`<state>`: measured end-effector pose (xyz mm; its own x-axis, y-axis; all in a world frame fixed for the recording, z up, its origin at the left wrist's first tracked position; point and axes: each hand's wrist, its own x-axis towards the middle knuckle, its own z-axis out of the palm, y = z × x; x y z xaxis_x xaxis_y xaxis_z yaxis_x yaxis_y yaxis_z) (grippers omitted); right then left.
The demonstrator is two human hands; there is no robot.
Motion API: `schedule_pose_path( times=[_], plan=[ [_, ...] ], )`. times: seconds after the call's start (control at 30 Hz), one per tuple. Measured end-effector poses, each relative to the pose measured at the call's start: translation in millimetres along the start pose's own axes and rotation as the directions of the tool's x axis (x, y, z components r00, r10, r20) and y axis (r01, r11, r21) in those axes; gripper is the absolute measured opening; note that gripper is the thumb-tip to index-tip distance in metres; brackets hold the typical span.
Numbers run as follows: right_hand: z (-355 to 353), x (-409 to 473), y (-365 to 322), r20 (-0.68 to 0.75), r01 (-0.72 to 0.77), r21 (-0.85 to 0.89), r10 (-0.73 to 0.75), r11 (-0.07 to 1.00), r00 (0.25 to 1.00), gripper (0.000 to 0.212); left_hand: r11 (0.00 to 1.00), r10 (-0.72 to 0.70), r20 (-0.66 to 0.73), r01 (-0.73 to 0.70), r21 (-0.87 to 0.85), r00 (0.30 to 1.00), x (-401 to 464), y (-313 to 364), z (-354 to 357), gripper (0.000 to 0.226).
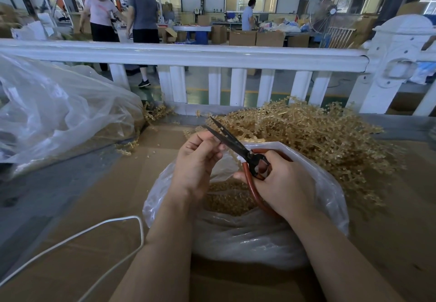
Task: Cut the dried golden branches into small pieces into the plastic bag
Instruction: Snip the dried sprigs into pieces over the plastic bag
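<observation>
Over an open clear plastic bag [306, 235] on a brown cardboard-covered table [99, 197], two bare hands work; the right hand [280, 183] grips the red-handled black scissors [238, 147], blades parted and pointing up-left; the left hand [198, 160] has its fingers curled beside the blades, seemingly pinching a thin golden sprig, though the sprig itself is hard to make out; small golden cut pieces [230, 199] lie inside the bag; a heap of dried golden branches [313, 136] sits just behind and right of the bag; a larger crumpled clear bag [59, 112] lies far left; a white cable [99, 226] loops near the left forearm; a white railing [188, 53] runs behind.
</observation>
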<state>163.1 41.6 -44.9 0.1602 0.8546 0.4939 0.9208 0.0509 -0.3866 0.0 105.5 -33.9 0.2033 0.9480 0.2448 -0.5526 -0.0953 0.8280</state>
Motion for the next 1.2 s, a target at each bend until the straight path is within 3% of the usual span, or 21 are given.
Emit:
schedule_pose_path(
  times=[0.47,0.73,1.03,1.2],
  plan=[
    [-3.8,-0.9,-1.6,-0.017,0.019,-0.017,-0.019,1.0,1.0,0.076,1.0,0.024,-0.035,-0.024,0.01,0.999,0.1,0.0,2.2,0.027],
    [-1.1,-4.3,-1.1,-0.069,0.056,0.053,-0.053,0.997,0.996,0.072,0.979,0.105,-0.128,-0.08,0.185,0.986,0.6,-2.2,2.3,0.025],
    [-1.2,-3.8,-2.5,-0.073,0.044,0.068,-0.039,0.997,0.997,0.069,0.989,0.029,-0.132,-0.009,0.15,0.991,0.6,-1.8,-1.4,0.028],
    [0.0,-3.4,-1.1,-0.081,0.017,0.126,-0.006,0.992,0.997,0.059,0.99,0.031,-0.142,-0.011,0.14,0.989,2.2,-3.8,-3.7,0.019]
  ],
)
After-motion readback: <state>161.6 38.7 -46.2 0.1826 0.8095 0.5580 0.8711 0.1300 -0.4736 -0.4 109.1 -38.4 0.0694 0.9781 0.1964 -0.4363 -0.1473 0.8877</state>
